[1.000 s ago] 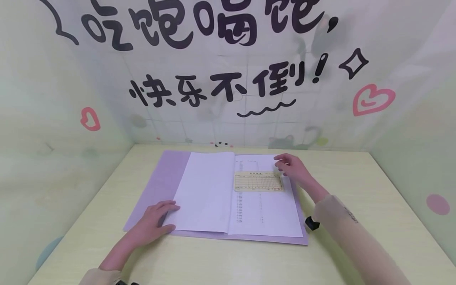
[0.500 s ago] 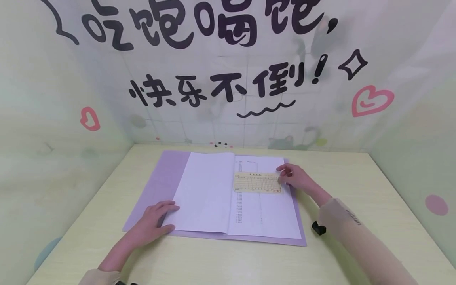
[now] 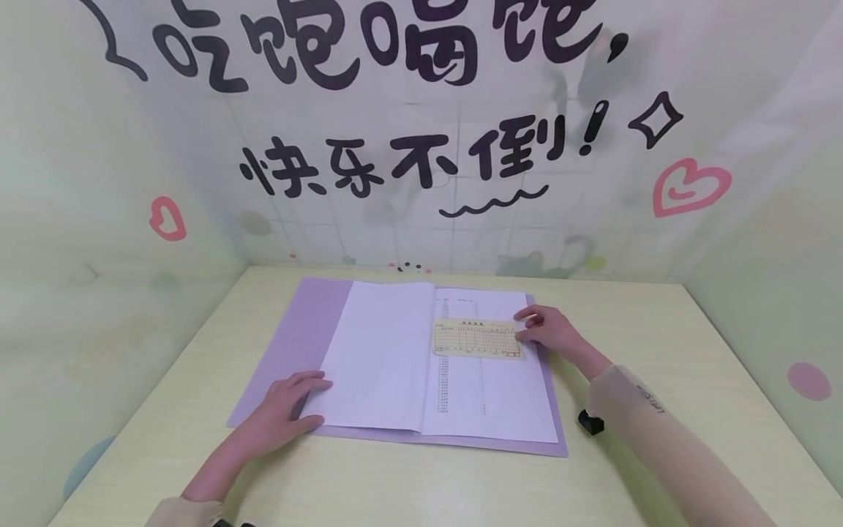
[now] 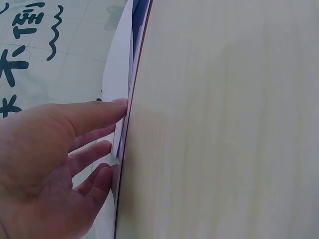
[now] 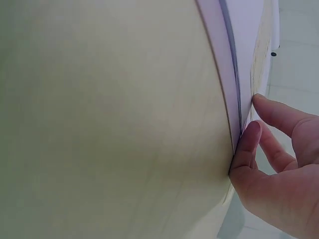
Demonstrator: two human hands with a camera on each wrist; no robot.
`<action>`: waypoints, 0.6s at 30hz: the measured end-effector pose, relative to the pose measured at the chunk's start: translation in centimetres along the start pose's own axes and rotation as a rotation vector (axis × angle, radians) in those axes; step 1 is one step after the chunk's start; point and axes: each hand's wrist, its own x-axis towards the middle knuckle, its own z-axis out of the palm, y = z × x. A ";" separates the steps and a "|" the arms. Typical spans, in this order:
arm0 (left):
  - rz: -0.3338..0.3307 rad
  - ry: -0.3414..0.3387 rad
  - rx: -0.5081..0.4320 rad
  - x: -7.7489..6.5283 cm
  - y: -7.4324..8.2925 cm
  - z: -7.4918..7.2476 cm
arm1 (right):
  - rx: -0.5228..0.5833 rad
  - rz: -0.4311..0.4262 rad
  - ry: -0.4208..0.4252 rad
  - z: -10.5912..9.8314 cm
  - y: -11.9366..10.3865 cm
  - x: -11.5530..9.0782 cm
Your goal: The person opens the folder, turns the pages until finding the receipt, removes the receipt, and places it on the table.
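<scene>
A purple folder [image 3: 315, 307] lies spread on the table, with a blank white sheet [image 3: 382, 351] on its left side and a printed list page [image 3: 514, 402] on its right. Across the upper part of that page sits a pale yellow printed form slip [image 3: 474, 339]. My right hand [image 3: 553, 335] is at the slip's right end, thumb touching its edge and the other fingers loosely bent by the folder's side. My left hand [image 3: 283, 406] rests at the folder's lower left, fingers on the blank sheet's corner. In the left wrist view, its fingers [image 4: 94, 112] lie relaxed along the edge.
The pale wooden table [image 3: 408, 490] extends around the folder. A printed curtain [image 3: 408, 234] with black lettering hangs behind the table's back edge, and similar sheets close both sides. A black strap piece [image 3: 590, 422] hangs under the right sleeve.
My right hand has come nearer along the page's right edge, and its thumb now meets the slip's right end. The slip has shifted slightly nearer. The left hand stays put.
</scene>
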 end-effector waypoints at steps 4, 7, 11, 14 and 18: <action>0.007 0.006 -0.001 0.0 0.1 -0.1 | -0.032 -0.017 0.017 0.1 0.2 0.1; 0.013 0.012 0.000 0.0 0.2 -0.1 | -0.055 -0.026 0.031 0.2 0.4 0.1; 0.020 0.011 0.007 0.0 0.1 -0.1 | -0.070 -0.028 0.040 0.2 0.4 0.0; 0.020 0.009 0.005 0.0 0.1 0.0 | -0.077 -0.036 0.047 0.2 0.5 -0.1; 0.018 0.008 0.005 0.0 0.1 0.0 | -0.083 -0.047 0.056 0.1 0.6 -0.1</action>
